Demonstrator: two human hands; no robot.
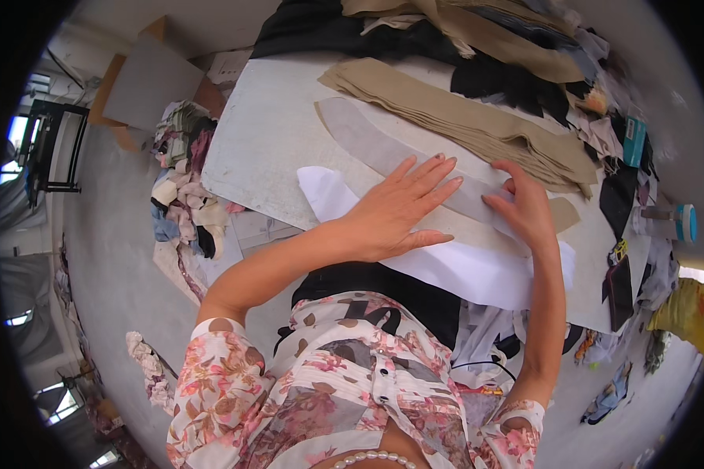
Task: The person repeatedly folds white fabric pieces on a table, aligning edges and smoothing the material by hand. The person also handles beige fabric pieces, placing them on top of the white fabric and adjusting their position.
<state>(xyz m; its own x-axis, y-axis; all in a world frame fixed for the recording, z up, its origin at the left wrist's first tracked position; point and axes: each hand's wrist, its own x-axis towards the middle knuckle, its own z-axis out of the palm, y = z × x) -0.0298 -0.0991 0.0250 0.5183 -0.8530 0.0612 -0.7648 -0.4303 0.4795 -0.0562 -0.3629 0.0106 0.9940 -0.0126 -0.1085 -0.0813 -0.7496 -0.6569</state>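
A long curved tan fabric piece [565,213] lies on the table, with a thin pale grey strip [358,137] of similar curve over most of it. My left hand [407,199] rests flat across the middle of the strip, fingers stretched out and thumb apart. Over its right part is my right hand [522,205], thumb and forefinger apart and the other fingers curled partly out of sight; nothing shows gripped between them. Nearer to me, white curved sheets [477,273] lie partly beneath the tan piece and overhang the table's front edge.
A layered stack of tan curved pieces [446,113] lies just beyond. Black cloth [313,31] and more tan fabric [516,47] cover the far side of the table [250,148]. At right are a dark flat case [620,293] and a blue-lidded container [673,223]. Scraps [188,203] heap at left.
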